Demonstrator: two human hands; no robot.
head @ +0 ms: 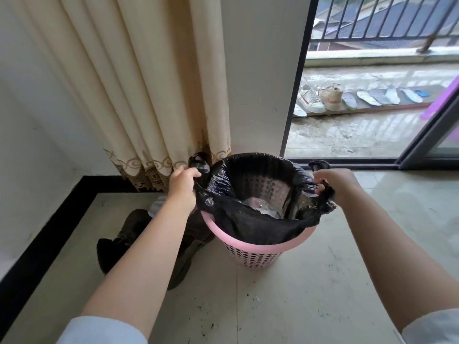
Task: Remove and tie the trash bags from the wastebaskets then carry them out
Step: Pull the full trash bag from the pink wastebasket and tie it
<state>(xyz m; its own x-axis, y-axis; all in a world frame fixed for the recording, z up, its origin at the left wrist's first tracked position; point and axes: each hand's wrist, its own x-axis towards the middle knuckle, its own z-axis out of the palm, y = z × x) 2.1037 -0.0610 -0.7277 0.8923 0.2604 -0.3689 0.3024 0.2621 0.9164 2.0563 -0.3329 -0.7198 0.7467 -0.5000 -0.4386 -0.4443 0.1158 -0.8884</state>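
Note:
A pink perforated wastebasket (250,254) stands on the tiled floor by the wall. A black trash bag (258,227) lines it, with its near edge lifted off the rim and its far edge still folded over the rim. My left hand (182,187) grips the bag's left handle loop. On the opposite side my right hand (335,184) holds the right handle loop. Both hands hold the bag's mouth stretched wide. Clear plastic rubbish (260,207) lies at the bottom of the bag.
A cream curtain (139,95) hangs just behind the basket on the left. Dark shoes (129,234) lie on the floor left of the basket. An open sliding door (432,135) leads to a balcony with shoes and insoles (330,98) along a ledge.

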